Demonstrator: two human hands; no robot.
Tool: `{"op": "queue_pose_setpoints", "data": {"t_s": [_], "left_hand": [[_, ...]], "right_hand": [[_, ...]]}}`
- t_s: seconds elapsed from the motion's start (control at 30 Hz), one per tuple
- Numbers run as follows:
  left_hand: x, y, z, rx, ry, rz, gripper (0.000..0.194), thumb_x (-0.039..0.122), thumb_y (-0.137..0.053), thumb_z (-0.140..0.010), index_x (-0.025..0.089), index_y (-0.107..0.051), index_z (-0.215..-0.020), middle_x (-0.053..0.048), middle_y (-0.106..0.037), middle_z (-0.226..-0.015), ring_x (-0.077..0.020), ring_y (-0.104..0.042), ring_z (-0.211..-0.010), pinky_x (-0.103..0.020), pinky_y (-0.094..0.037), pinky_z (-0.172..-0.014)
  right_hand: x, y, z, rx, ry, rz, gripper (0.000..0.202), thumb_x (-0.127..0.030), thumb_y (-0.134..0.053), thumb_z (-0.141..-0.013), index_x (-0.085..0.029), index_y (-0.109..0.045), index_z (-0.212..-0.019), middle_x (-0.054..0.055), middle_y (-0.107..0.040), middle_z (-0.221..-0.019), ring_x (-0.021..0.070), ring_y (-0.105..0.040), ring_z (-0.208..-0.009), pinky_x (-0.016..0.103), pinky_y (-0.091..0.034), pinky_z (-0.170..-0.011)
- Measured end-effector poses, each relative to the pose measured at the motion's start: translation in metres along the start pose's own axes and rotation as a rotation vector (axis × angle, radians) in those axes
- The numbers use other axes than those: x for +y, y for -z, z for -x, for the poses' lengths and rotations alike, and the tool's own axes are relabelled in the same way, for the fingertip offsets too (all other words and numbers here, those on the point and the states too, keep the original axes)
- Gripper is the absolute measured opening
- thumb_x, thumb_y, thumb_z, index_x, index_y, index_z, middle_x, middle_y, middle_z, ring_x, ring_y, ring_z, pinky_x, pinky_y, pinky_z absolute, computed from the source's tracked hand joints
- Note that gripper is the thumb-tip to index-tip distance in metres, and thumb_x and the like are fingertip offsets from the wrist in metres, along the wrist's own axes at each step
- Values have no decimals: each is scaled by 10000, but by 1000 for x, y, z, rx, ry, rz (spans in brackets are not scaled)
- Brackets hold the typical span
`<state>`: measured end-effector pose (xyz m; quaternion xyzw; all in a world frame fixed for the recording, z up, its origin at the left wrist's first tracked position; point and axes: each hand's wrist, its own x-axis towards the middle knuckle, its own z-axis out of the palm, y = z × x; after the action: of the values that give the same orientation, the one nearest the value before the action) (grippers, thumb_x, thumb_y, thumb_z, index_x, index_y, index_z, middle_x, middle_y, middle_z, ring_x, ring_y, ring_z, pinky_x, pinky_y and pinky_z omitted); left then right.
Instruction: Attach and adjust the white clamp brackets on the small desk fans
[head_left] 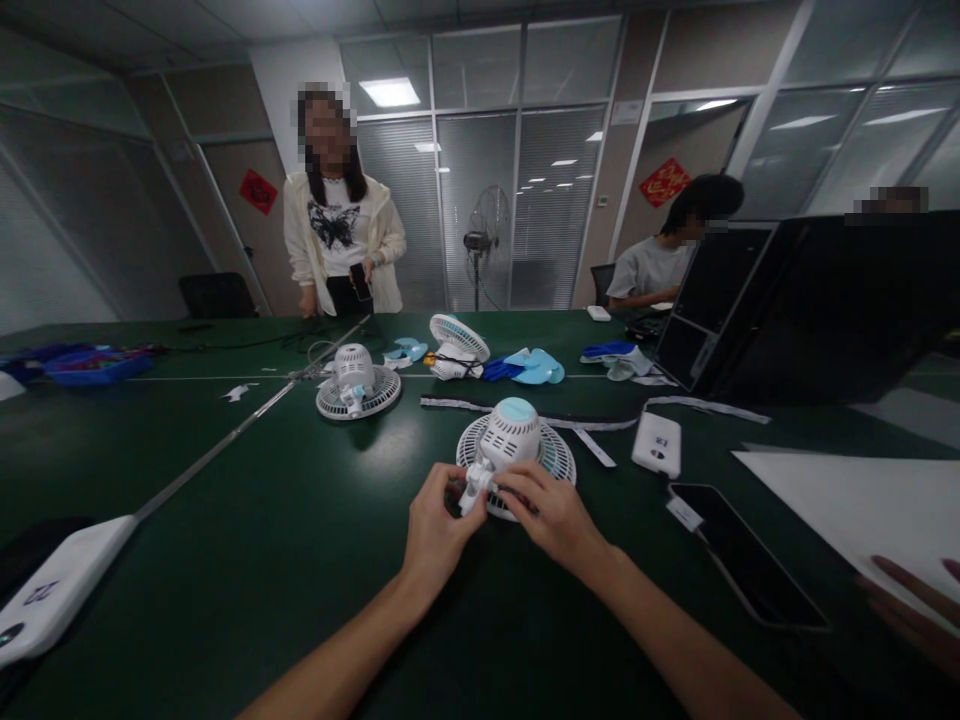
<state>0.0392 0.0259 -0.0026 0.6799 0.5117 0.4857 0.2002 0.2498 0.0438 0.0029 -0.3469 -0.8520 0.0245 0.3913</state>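
A white fan head [512, 432] with a light blue cap lies grille-down on the dark green table, in front of me. From its near side sticks out a white bracket piece [478, 478]. My left hand [439, 525] grips this bracket from the left, thumb below and fingers above. On its right side, the fingertips of my right hand [551, 510] are pinched together at the bracket's edge; whether they hold a small part is hidden. Both hands are close together at the near rim of the grille.
Another fan head [354, 375] lies farther left, and a third fan [456, 345] stands behind. Blue blades [534, 366], a strap [600, 422], a power bank [657, 444] and a phone [746, 555] lie around. One person stands across the table; another sits at right.
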Motion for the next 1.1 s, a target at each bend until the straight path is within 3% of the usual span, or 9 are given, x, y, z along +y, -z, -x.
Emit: {"op": "queue_pose_setpoints", "data": {"t_s": [0.2,0.4,0.53,0.63,0.7,0.8,0.97,1.1], "left_hand": [[0,2,-1,-12,24,15,199,329,-700,-908,201,-665,-1057,-33,-699,-958,-196,-671,-806,-287,-514,-664],[1,-1,1,-36,6,15,164,328,-688,-919,197,-651,-1011,-27,-671,-921,-194,-661,-809,-290,-524,-694],[4,-2,2,-52,4,66,333,258,-668,-919,223,-579,-1237,-42,-681,-1064,-194,-680,-854,-310,-560,-756],[10,1,1,-149,-85,28,514,158,-638,-907,279,-518,-1391,-75,-627,-1276,-221,-682,-1021,-360,-563,-910],[15,4,-2,-233,-146,-39,490,112,-601,-908,302,-575,-1359,-86,-572,-1360,-248,-656,-1117,-395,-536,-991],[19,8,-7,-292,-167,-70,451,70,-576,-892,295,-624,-1281,-86,-566,-1331,-252,-651,-1099,-404,-536,-983],[20,29,-11,-337,-144,-78,368,93,-574,-897,283,-658,-1200,-87,-617,-1224,-258,-663,-1065,-392,-557,-944],[15,66,-1,-318,-122,-114,309,157,-558,-932,291,-684,-1180,-96,-662,-1247,-268,-682,-1071,-377,-580,-908]], "right_hand": [[-1,-5,-1,41,-53,-82,189,-303,-597,-1026,-235,-676,-1183,84,-676,-1102,169,-680,-809,266,-568,-639],[-5,-8,-2,139,-119,-66,186,-297,-569,-1035,-205,-700,-943,66,-630,-942,170,-633,-768,280,-520,-621],[-8,-8,-3,136,-131,-76,189,-298,-568,-1032,-204,-690,-922,67,-628,-956,167,-620,-754,283,-495,-613],[-9,-7,-4,142,-139,-133,185,-276,-542,-1039,-206,-659,-913,62,-629,-941,179,-620,-791,294,-499,-654],[-9,-7,-4,141,-153,-166,184,-268,-531,-1044,-210,-641,-908,57,-626,-925,187,-619,-816,305,-501,-692],[-8,-7,-5,119,-161,-194,180,-273,-530,-1049,-214,-637,-918,56,-632,-933,191,-623,-831,313,-502,-718],[-8,-5,-3,109,-97,-212,194,-253,-499,-1054,-219,-646,-933,58,-656,-923,195,-637,-838,322,-512,-745],[-9,-2,0,138,-81,-211,181,-241,-508,-1044,-221,-658,-944,54,-664,-900,188,-642,-810,309,-512,-702]]}}
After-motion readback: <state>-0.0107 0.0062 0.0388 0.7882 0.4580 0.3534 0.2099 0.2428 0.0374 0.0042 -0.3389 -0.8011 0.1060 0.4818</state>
